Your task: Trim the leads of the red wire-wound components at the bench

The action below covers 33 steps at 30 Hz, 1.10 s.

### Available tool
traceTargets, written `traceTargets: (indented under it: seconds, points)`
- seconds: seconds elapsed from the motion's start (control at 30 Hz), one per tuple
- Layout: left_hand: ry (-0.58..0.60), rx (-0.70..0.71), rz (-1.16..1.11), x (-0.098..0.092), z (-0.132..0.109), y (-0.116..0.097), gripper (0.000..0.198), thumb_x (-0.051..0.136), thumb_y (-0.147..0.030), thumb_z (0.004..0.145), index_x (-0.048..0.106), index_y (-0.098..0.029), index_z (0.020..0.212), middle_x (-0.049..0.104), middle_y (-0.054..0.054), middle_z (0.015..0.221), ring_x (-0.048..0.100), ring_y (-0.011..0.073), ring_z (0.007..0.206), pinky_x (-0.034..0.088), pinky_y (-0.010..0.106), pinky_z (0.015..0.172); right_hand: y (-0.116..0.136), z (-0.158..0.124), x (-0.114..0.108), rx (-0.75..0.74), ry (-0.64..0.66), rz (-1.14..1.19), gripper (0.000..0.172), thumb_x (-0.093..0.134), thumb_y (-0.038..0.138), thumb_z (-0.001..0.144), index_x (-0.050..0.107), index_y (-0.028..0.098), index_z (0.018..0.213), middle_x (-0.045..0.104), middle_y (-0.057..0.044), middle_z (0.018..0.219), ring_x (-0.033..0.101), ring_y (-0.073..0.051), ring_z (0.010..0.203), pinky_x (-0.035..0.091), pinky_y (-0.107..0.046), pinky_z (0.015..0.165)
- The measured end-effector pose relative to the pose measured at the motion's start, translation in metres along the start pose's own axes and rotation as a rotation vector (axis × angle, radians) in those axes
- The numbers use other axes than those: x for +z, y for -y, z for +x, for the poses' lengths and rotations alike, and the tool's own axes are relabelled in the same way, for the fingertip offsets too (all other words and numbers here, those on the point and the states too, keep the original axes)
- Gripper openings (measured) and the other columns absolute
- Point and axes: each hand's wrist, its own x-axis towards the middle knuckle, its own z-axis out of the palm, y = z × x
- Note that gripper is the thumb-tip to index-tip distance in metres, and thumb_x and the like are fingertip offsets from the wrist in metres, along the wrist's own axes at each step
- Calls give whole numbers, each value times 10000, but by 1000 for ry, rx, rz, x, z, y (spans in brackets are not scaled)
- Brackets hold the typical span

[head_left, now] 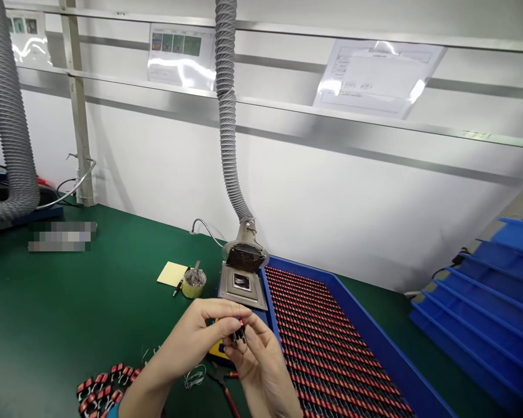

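Note:
My left hand (200, 331) and my right hand (264, 357) meet in front of the solder pot (255, 293), fingers closed on one small red-and-black coil part (239, 334). The fingers cover much of the part, so only its dark body, a bit of red and some pale pins show. Below my left wrist, a pile of similar red-and-black coil parts (101, 388) lies on the green table. Red-handled pliers (229, 397) and a small tangle of thin wire (195, 376) lie under my hands.
A blue tray (401, 357) holding many rows of such parts stands at the right, stacked blue trays (483, 307) beyond. A yellowish tin (194, 284), pen (178, 288) and yellow notes (171, 273) sit left of the pot. A grey duct hose (227, 122) hangs above.

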Motion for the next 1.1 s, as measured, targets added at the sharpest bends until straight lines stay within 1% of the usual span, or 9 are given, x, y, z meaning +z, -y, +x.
traceTargets:
  seconds: [0.17,0.3,0.4,0.47,0.6,0.8,0.9,1.0,1.1]
  points:
    - [-262,-104,-240,12,8,11,147,692,-274,703,741,-141,741,731,80,756,651,216,788,510,295,728,-13,6,3,-108,-92,-68,146,753,223,670,667,189,783,651,-6,809,610,-104,748,524,-192,674]
    - [-454,-16,-549,15,9,14,114,727,-281,686,710,-169,673,691,2,601,642,142,684,509,251,731,-14,6,4,-105,-40,-63,151,759,214,661,654,189,766,664,-5,800,615,-101,734,512,-189,680]
    - [-581,73,-643,8,7,13,127,725,-305,696,700,-184,724,700,-11,662,648,134,760,501,248,798,-10,4,1,-52,-17,-18,139,743,214,681,636,195,768,677,-11,803,639,-118,733,516,-218,696]
    - [-508,75,-558,5,5,12,220,716,-319,709,693,-194,888,719,23,861,630,162,926,467,273,893,-8,5,-1,-46,-24,43,141,738,209,687,632,205,780,679,-7,846,646,-117,767,515,-217,727]
    - [-90,-44,-320,13,0,10,464,672,-315,754,551,-229,1194,596,73,1220,517,209,1149,389,309,993,-9,7,-4,-116,-33,74,170,732,214,691,627,238,822,652,10,913,623,-109,846,506,-215,778]
    - [45,-67,-422,19,-5,9,435,658,-316,772,525,-221,1175,666,56,1021,598,166,982,442,254,863,7,0,-13,-316,-21,-219,153,696,293,723,625,243,849,594,9,820,575,-122,819,482,-226,765]
    - [169,-116,-505,15,-8,7,484,674,-295,759,479,-212,1194,671,43,912,630,143,843,469,246,767,17,-5,-18,-246,106,-302,280,698,369,700,667,213,930,557,-3,726,537,-117,656,474,-231,615]
    - [230,-164,-495,14,-10,5,520,687,-240,739,452,-200,1202,663,35,863,643,143,773,470,233,687,19,-6,-19,-184,237,-344,180,684,353,711,707,190,782,506,12,640,471,-81,491,414,-230,483]
    - [238,-232,-420,14,-12,0,521,662,-127,719,458,-211,1192,657,7,831,647,138,771,467,235,705,20,-5,-19,-211,177,-313,171,668,302,731,664,181,611,476,22,552,451,-82,453,372,-223,437]
